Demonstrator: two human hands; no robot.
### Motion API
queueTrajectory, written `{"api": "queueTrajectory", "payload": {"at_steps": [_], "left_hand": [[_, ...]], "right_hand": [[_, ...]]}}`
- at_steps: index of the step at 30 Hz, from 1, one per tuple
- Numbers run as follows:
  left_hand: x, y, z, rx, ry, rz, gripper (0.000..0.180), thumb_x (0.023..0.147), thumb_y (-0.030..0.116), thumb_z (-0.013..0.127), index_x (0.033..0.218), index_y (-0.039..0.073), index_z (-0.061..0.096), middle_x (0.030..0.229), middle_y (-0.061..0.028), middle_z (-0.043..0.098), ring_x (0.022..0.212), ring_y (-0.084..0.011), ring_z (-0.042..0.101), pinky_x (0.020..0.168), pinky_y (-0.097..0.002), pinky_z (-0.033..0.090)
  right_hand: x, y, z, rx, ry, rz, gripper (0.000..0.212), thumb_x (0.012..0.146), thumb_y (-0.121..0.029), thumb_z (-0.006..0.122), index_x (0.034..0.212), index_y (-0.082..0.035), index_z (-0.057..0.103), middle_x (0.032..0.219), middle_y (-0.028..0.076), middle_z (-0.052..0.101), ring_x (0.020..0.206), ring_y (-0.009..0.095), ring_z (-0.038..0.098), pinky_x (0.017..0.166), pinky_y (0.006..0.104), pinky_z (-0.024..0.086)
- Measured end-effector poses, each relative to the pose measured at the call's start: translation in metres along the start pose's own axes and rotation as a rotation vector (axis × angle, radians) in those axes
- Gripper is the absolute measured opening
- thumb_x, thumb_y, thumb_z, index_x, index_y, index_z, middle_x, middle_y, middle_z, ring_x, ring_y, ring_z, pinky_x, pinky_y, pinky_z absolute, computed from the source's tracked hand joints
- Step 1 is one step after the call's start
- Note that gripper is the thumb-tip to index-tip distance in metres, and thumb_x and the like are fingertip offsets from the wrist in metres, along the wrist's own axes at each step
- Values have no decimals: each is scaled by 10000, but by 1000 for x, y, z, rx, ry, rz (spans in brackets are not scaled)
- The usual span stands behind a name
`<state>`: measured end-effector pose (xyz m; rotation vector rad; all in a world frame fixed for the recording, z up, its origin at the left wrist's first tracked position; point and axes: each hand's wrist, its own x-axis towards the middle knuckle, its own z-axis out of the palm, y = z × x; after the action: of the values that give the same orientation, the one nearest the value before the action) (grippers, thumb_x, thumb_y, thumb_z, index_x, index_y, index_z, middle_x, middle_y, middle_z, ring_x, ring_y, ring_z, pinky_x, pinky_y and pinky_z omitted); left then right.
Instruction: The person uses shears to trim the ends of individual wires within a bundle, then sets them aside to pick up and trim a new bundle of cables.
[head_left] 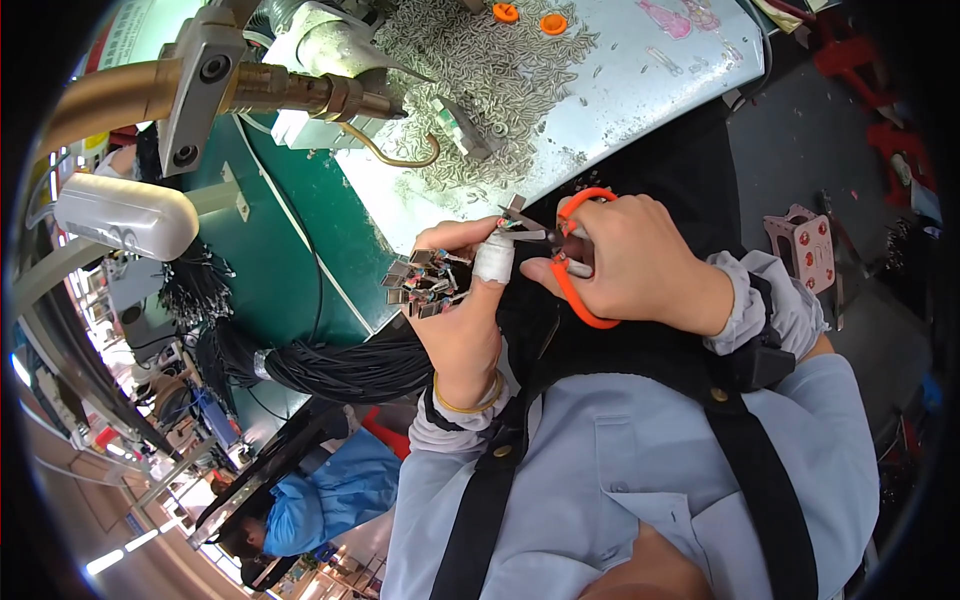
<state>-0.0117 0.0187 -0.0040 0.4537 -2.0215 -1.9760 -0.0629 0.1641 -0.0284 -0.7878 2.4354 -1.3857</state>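
Observation:
My left hand [462, 330], with white tape wrapped round one finger, is closed on a bunch of small metal plug connectors [408, 285] with coloured wire ends. One more connector [514, 204] sticks up between its fingertips. In my right hand [650, 258] are orange-handled scissors [572, 292], the fingers through the loops. Their blades, partly apart, reach to the wire end of that single connector, beside the taped finger. Whether the blades touch it I cannot tell.
Many small metal pieces [500, 90] lie heaped on a white work surface [640, 100]. A brass-coloured nozzle arm [300, 92] and a white lamp-like cylinder [130, 215] jut in at left. Thick black cables [340, 368] run below; a person in blue [330, 495] sits beyond.

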Motion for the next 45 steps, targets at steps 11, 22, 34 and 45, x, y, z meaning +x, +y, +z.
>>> {"api": "queueTrajectory", "payload": {"at_steps": [11, 22, 34, 45], "left_hand": [[6, 2, 0, 68, -10, 6, 105, 730, -19, 623, 826, 2, 584, 755, -18, 585, 668, -58, 515, 605, -197, 413], [11, 0, 0, -29, -69, -96, 101, 726, -31, 613, 818, -3, 584, 727, -7, 578, 665, -41, 512, 599, -197, 418], [8, 6, -2, -106, -125, -135, 142, 704, -51, 617, 835, -1, 596, 764, -22, 573, 633, -53, 464, 577, -203, 376], [1, 4, -29, -311, -33, -191, 133, 787, 18, 534, 913, -24, 537, 633, -6, 438, 457, -56, 300, 454, -220, 248]], "right_hand": [[1, -1, 8, -23, -109, 159, 278, 721, -178, 683, 697, 34, 505, 510, 135, 491, 431, 289, 462, 437, 348, 354], [-2, 7, 13, 334, -161, 221, 253, 803, -137, 591, 647, 18, 465, 515, 109, 482, 394, 178, 459, 384, 284, 327], [-4, 2, 6, 880, 161, 285, 240, 910, -203, 418, 741, -34, 431, 503, 70, 491, 349, 115, 446, 334, 191, 335], [-6, 0, 7, 878, 57, 245, 208, 894, -188, 443, 769, -22, 452, 548, 67, 515, 385, 114, 480, 352, 194, 365]]}}
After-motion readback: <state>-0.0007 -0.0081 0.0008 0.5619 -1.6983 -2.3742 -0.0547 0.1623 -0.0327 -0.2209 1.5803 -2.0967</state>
